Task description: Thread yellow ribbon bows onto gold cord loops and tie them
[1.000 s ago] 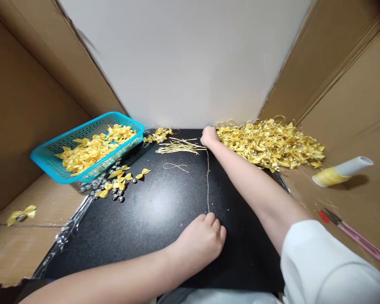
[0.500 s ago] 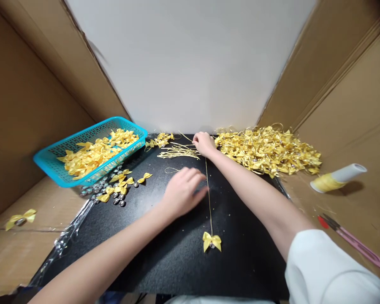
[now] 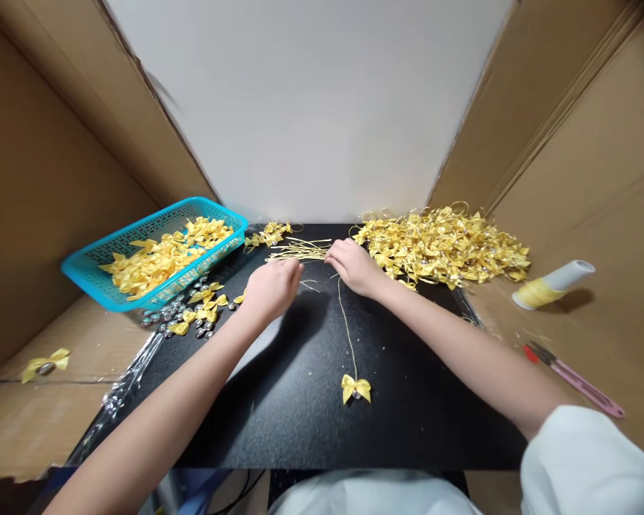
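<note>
My left hand is closed in a pinch left of the middle of the black table, with a short thin gold cord at its fingertips. To its right, my right hand pinches the upper end of a long gold thread. This thread runs down the table to a yellow ribbon bow with a small silvery bell at its centre. Just beyond both hands lies a bundle of cut gold cords; the right fingertips overlap its right end, and whether they touch it I cannot tell.
A blue basket of yellow bows stands at the left, silvery bells and loose bows beside it. A heap of corded bows lies at back right. Thread snips and a thread-wound tube rest on cardboard at right.
My left hand has moved left and away from me, its fingers closing at the small looped cord. My right hand has come slightly nearer, off the cord bundle's far side. The view has shifted slightly.
</note>
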`<state>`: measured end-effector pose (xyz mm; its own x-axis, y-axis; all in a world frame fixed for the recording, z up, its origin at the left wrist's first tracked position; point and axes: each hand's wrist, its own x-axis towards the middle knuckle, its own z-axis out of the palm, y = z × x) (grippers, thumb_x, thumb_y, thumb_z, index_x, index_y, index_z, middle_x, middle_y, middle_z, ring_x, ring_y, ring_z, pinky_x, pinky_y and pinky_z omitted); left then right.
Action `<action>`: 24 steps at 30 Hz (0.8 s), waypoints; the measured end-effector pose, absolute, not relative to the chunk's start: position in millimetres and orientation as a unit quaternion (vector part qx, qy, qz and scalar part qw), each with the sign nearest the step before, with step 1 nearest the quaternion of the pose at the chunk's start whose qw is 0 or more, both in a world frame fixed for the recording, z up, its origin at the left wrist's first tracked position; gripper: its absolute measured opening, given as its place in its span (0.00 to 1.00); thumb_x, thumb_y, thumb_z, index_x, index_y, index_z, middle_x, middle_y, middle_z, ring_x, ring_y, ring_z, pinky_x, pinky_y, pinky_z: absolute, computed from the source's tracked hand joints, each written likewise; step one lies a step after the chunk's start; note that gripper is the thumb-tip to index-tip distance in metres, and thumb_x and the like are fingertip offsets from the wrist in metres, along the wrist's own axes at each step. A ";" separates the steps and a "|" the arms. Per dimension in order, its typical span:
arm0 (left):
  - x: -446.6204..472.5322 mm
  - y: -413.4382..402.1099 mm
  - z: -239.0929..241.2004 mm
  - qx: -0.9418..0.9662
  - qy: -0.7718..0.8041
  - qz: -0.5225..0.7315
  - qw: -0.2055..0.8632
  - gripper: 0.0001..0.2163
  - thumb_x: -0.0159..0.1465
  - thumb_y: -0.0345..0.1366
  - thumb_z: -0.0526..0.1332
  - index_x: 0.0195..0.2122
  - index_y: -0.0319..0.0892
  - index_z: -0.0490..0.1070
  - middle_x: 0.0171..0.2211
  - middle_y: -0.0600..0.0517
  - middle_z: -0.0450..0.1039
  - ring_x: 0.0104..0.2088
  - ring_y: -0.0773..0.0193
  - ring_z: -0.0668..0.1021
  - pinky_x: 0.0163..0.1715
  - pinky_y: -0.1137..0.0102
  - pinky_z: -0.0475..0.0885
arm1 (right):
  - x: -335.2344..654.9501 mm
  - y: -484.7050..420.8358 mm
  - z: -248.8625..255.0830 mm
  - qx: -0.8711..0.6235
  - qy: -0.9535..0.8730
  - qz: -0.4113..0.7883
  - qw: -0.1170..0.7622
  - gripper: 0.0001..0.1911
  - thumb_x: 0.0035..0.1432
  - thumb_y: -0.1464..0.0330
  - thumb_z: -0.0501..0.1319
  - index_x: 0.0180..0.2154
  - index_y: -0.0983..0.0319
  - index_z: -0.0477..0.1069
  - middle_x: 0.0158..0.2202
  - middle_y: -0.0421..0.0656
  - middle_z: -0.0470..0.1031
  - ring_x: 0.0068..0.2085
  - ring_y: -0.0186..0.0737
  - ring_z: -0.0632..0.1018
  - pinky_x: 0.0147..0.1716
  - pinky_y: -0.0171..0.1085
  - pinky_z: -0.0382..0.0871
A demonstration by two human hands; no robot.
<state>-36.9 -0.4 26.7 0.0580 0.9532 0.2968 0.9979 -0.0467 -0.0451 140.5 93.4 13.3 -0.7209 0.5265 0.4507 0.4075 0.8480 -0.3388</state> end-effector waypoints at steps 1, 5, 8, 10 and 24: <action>-30.8 -5.9 26.5 -0.726 -0.670 -0.099 0.118 0.17 0.70 0.38 0.46 0.31 0.40 0.70 0.28 0.45 0.73 0.32 0.56 0.75 0.31 0.66 0.65 | 149.6 87.8 13.7 -0.261 -0.926 0.065 0.264 0.10 0.66 0.71 0.53 0.36 0.65 0.72 0.39 0.47 0.73 0.41 0.42 0.67 0.43 0.40 0.60; -6.8 -23.4 24.7 -0.746 -0.642 -0.097 0.145 0.16 0.69 0.38 0.49 0.30 0.40 0.71 0.34 0.43 0.73 0.37 0.53 0.74 0.32 0.65 0.65 | 183.4 62.8 16.0 -0.304 -0.928 -0.049 0.208 0.11 0.65 0.70 0.55 0.35 0.65 0.75 0.39 0.49 0.72 0.41 0.44 0.67 0.40 0.41 0.60; 6.4 -32.5 23.2 -0.754 -0.646 -0.089 0.084 0.15 0.69 0.37 0.49 0.31 0.39 0.73 0.33 0.44 0.73 0.34 0.55 0.74 0.31 0.65 0.64 | 203.7 45.7 13.6 -0.334 -0.925 -0.061 0.171 0.10 0.63 0.73 0.57 0.32 0.65 0.75 0.35 0.48 0.73 0.38 0.43 0.69 0.39 0.40 0.60; 13.1 -39.6 22.5 -0.755 -0.644 -0.125 -0.008 0.14 0.68 0.35 0.50 0.32 0.39 0.74 0.32 0.46 0.74 0.32 0.58 0.75 0.31 0.67 0.64 | 214.5 33.2 10.5 -0.355 -0.919 -0.036 0.169 0.10 0.62 0.74 0.57 0.31 0.65 0.76 0.33 0.47 0.73 0.36 0.42 0.71 0.38 0.39 0.62; 63.6 -98.3 1.3 -0.521 -0.611 -0.457 -0.383 0.17 0.63 0.46 0.58 0.42 0.41 0.81 0.26 0.51 0.74 0.33 0.61 0.74 0.37 0.69 0.69 | 216.3 -84.7 -28.5 -0.496 -0.549 0.493 0.458 0.10 0.53 0.63 0.65 0.32 0.64 0.79 0.30 0.46 0.80 0.29 0.39 0.79 0.28 0.36 0.75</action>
